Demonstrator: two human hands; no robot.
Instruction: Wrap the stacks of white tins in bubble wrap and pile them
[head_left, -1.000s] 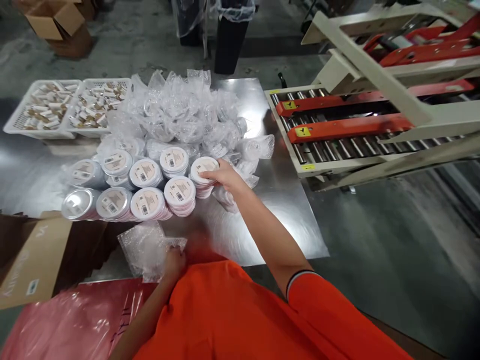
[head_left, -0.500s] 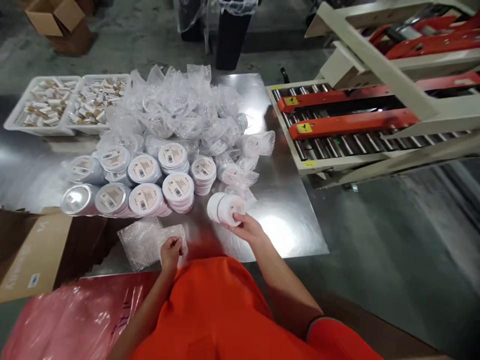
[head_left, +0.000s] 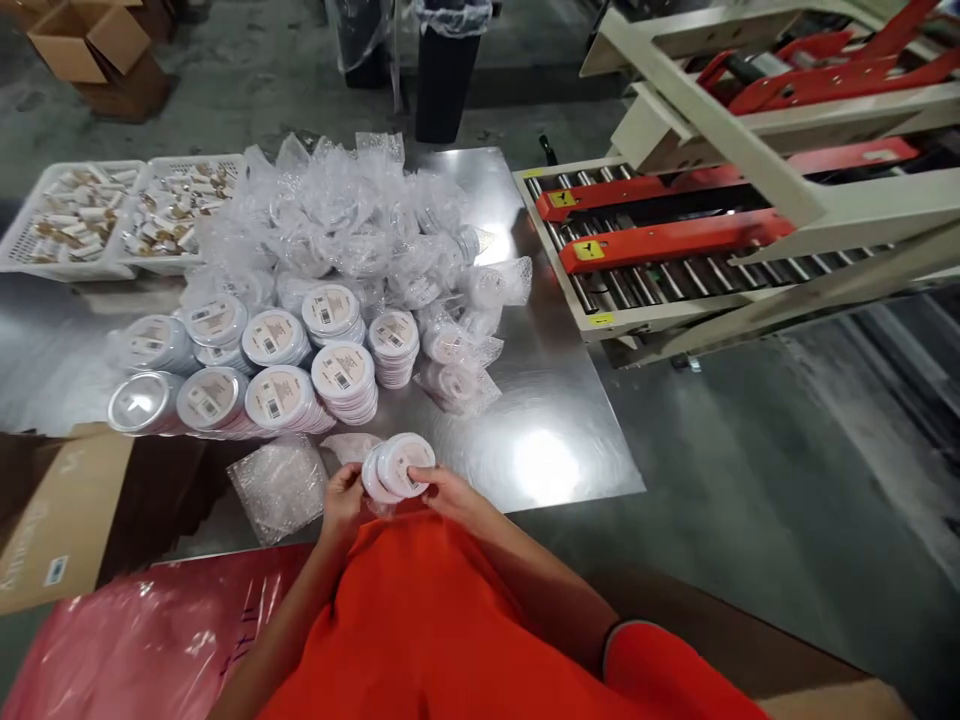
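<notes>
In front of my body, my right hand grips a pair of round white discs with printed labels, thumb on top. They overlap, one offset to the left. My left hand is closed at their left edge, pinching a clear bubble-wrap bag that lies partly beneath them. The discs and fingers hide much of this bag. A flat stack of bubble-wrap bags rests just left of my left hand. Beyond my hands stand several stacks of labelled round discs, some leaning.
Bubble-wrapped discs are heaped at the back of the metal table. Two white baskets hold small white-and-brown pieces. A roller conveyor stands to the right, a cardboard box and pink plastic bag at left.
My right hand has brought the discs leftward from beside the wrapped heap to my left hand at the bubble-wrap bag. One more wrapped item now shows where the discs were.
</notes>
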